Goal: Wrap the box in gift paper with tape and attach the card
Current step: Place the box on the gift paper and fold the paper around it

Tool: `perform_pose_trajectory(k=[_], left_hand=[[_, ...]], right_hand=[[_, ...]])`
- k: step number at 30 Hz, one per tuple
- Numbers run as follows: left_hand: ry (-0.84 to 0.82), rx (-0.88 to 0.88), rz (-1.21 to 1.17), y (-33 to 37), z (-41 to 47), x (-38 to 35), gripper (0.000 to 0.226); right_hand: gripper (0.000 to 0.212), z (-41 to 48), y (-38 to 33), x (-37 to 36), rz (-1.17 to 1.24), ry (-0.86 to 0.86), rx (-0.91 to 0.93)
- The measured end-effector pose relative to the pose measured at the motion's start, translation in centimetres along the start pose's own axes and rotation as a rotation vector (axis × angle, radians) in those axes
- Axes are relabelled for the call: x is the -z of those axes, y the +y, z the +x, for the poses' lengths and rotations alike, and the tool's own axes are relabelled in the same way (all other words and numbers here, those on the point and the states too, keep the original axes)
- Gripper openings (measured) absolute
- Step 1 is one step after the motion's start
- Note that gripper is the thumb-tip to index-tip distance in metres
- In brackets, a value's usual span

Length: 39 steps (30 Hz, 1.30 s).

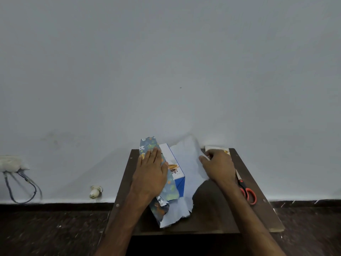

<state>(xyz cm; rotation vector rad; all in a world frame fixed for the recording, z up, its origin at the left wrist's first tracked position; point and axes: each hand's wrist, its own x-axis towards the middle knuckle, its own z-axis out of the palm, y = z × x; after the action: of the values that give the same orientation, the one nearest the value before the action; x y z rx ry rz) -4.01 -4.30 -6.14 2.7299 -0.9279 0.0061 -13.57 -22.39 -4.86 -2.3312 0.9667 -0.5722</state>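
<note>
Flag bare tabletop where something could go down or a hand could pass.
Largest bare patch: near-right table, between the torn edge of the gift paper, the right hand with its forearm, and the front edge. A narrow strip runs left of the left hand. Crowded: far right, where card, right hand and scissors sit close.

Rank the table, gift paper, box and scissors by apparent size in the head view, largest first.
1. dark brown wooden table
2. blue patterned gift paper sheet, pale underside showing
3. white-and-blue cardboard box, partly covered by the paper, so its rank over the scissors is unsure
4. orange-handled scissors
</note>
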Motion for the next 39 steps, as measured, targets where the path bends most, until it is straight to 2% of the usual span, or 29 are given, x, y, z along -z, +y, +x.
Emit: perform_pose_trajectory(k=[3,6,8,9,10,12,14,16,19,21,23,25,26,27,29,30,31,33,34,36,39], left_hand=[[0.01,0.002,0.017,0.1,0.0,0.0,0.059],[0.012,-0.007,-0.001,0.1,-0.2,0.1,0.059],[0.0,-0.004,-0.035,0.2,-0.3,0.3,0.058],[-0.008,-0.011,-0.054,0.2,-0.3,0.4,0.057],[-0.016,-0.027,-0.065,0.1,-0.3,0.5,0.056],[-0.007,-0.084,-0.131,-0.1,-0.3,0.3,0.056],[0.053,-0.113,-0.358,-0.5,-0.1,0.0,0.054],[0.099,-0.066,-0.648,-0.6,0.0,-0.4,0.053],[0.174,0.015,-1.01,-0.7,0.0,-1.0,0.057],[0.232,0.003,-1.048,-1.0,0.0,-1.4,0.06],[0.264,-0.011,-0.969,-1.1,0.1,-1.7,0.07],[0.305,0.054,-0.987,-1.1,0.2,-1.7,0.081],[0.306,0.131,-1.025,-1.2,0.4,-1.8,0.084],[0.264,0.23,-1.055,-1.2,0.4,-1.7,0.091],[0.064,0.424,-1.156,-1.4,0.1,-1.3,0.109],[-0.023,0.463,-1.257,-1.6,0.0,-1.2,0.103],[-0.072,0.459,-1.372,-1.7,0.0,-1.1,0.085],[-0.066,0.41,-1.459,-1.5,-0.2,-0.9,0.051],[-0.036,0.395,-1.465,-1.5,-0.2,-1.1,0.044],[0.012,0.372,-1.481,-1.4,-0.3,-1.2,0.041],[0.075,0.265,-1.514,-1.1,-0.8,-0.4,0.043]], right_hand=[[0.017,-2.2,-4.1,1.0,-0.019,0.043,0.182],[0.021,-4.5,-7.2,0.5,-0.275,0.036,0.443],[0.015,-5.7,-8.2,-0.4,-0.389,0.03,0.579],[0.007,-6.0,-8.3,-0.8,-0.47,0.002,0.62],[0.009,-6.4,-8.6,-0.7,-0.491,-0.054,0.633],[0.023,-6.4,-8.5,-1.0,-0.507,-0.05,0.669],[0.006,-6.2,-8.0,-1.5,-0.525,-0.07,0.727],[0.024,-5.8,-7.3,-1.6,-0.526,-0.179,0.693],[0.04,-5.6,-6.9,-1.4,-0.366,-0.294,0.632],[0.059,-5.1,-6.7,-1.0,-0.177,-0.433,0.527],[0.077,-4.3,-6.2,-0.3,0.043,-0.569,0.426],[0.068,-3.7,-5.8,0.2,0.241,-0.61,0.319],[0.057,-3.5,-5.5,0.0,0.312,-0.55,0.284],[0.045,-3.2,-5.1,-0.5,0.365,-0.432,0.281],[0.018,-2.9,-4.1,-2.4,0.39,-0.259,0.268],[0.023,-2.8,-3.7,-3.5,0.399,-0.266,0.236],[0.035,-2.9,-3.5,-4.2,0.457,-0.351,0.145],[0.046,-2.9,-3.6,-5.3,0.761,-0.603,-0.111],[0.043,-2.9,-3.7,-5.7,0.892,-0.691,-0.185],[0.04,-2.9,-4.1,-5.6,0.952,-0.745,-0.16],[0.039,-3.1,-4.2,-5.0,1.001,-0.707,-0.089]])
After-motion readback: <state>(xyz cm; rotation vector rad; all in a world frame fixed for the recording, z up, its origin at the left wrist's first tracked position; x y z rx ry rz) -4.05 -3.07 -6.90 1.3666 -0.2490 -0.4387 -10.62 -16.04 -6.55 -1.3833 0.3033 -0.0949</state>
